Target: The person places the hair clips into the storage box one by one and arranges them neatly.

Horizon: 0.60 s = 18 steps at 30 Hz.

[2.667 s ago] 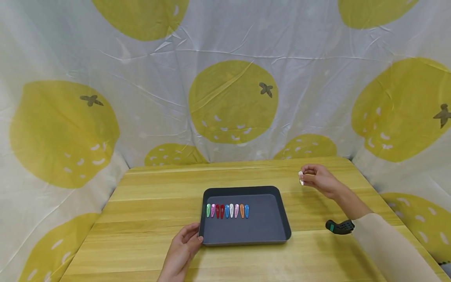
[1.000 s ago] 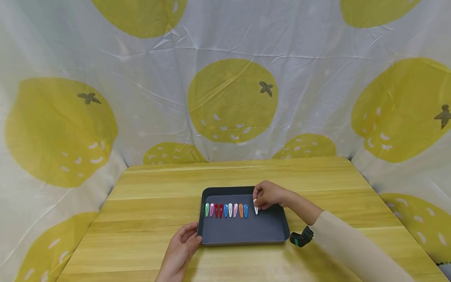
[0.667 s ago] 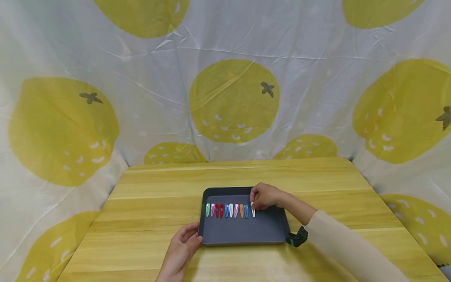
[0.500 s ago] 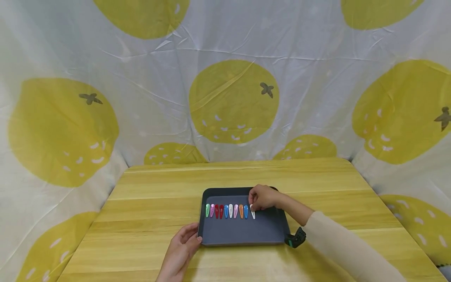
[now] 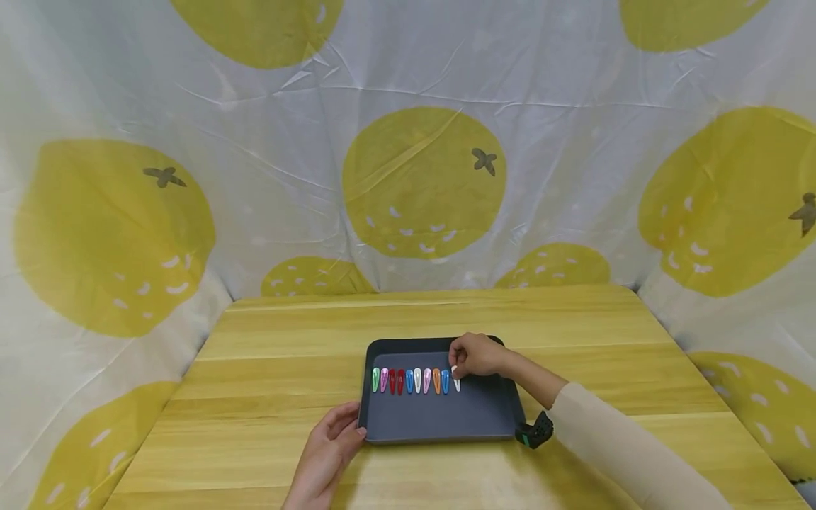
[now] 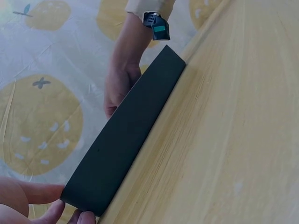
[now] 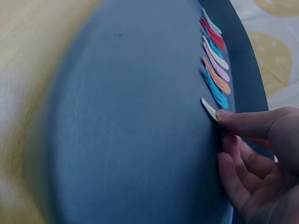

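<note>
A dark grey baking tray (image 5: 440, 419) lies on the table with a row of snap hair clips side by side: green, pink, red, blue, white, orange and blue among them. My left hand (image 5: 328, 450) grips the tray's near left corner, with fingers and thumb at its wall (image 6: 121, 135) in the left wrist view. At the right end of the row, my right hand (image 5: 478, 355) pinches a white hair clip (image 5: 457, 385) by its wide end. In the right wrist view this clip (image 7: 209, 108) stands just apart from the blue clip (image 7: 216, 89), its narrow tip near the tray floor.
The wooden table (image 5: 287, 361) stretches around the tray on all sides. A lemon-print cloth (image 5: 421, 184) hangs behind it and at both sides. A black wrist device (image 5: 535, 430) on the right forearm hangs by the tray's near right corner.
My right hand has carried the white hair clip leftward from above the table into the tray, beside the last blue clip. Lately it has shifted only slightly. My left hand stays put.
</note>
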Available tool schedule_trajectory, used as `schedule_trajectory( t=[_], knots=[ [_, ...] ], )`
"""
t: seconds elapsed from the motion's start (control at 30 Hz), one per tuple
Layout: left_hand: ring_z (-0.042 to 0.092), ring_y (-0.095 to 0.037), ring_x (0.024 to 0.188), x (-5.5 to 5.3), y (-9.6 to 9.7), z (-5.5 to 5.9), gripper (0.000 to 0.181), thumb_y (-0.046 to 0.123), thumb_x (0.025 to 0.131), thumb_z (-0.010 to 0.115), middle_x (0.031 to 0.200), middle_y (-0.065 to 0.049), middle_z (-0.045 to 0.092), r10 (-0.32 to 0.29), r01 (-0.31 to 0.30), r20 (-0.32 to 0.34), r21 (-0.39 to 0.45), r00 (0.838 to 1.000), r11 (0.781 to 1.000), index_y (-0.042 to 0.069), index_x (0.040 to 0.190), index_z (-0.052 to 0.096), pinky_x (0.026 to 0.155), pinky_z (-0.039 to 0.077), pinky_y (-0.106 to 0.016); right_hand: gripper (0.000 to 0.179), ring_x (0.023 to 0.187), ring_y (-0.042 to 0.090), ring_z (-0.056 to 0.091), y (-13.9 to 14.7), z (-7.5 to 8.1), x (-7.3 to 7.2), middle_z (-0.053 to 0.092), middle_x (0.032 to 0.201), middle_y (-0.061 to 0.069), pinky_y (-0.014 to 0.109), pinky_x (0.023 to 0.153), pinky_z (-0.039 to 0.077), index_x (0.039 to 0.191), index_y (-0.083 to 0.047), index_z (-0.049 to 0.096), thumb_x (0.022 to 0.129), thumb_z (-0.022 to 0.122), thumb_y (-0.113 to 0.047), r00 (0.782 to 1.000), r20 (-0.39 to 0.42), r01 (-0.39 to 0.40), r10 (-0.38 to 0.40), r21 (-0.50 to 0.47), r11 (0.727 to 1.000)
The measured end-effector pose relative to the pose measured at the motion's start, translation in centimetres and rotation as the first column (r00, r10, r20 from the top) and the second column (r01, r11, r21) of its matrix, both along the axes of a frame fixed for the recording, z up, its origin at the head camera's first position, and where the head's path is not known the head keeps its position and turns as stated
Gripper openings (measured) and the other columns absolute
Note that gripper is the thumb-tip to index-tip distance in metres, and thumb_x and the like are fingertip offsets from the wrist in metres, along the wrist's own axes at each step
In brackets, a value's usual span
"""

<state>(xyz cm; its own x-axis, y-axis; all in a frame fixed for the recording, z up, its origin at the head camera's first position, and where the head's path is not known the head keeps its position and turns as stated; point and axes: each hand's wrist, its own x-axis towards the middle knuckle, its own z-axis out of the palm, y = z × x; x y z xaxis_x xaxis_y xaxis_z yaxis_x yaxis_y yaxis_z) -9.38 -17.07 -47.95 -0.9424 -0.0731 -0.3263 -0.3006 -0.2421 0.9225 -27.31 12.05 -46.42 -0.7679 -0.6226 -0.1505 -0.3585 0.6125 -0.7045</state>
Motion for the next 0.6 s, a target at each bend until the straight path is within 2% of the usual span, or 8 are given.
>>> schedule_trajectory(
  t=[0.33, 0.6],
  knots=[
    [0.039, -0.041, 0.141, 0.04, 0.19, -0.08, 0.060, -0.008, 0.096, 0.061, 0.152, -0.033, 0.038, -0.006, 0.006, 0.001, -0.005, 1.000, 1.000, -0.011, 0.151, 0.035, 0.106, 0.049, -0.039, 0.017, 0.062, 0.013, 0.056, 0.28, -0.63, -0.02, 0.063, 0.070, -0.005, 0.029, 0.058, 0.047, 0.083, -0.012, 0.069, 0.084, 0.085, -0.007, 0.999, -0.026, -0.028, 0.028, -0.002, 1.000],
    [0.039, -0.042, 0.141, 0.12, 0.18, 0.08, 0.060, -0.007, 0.096, 0.061, 0.152, -0.034, 0.037, -0.003, 0.003, -0.005, -0.007, 1.000, 1.000, -0.011, 0.150, 0.035, 0.105, 0.050, -0.040, 0.015, 0.065, 0.013, 0.057, 0.27, -0.50, -0.01, 0.063, 0.073, -0.004, 0.029, 0.059, 0.047, 0.086, -0.012, 0.069, 0.086, 0.085, -0.009, 0.999, -0.026, -0.037, 0.037, 0.010, 0.999]
  ],
)
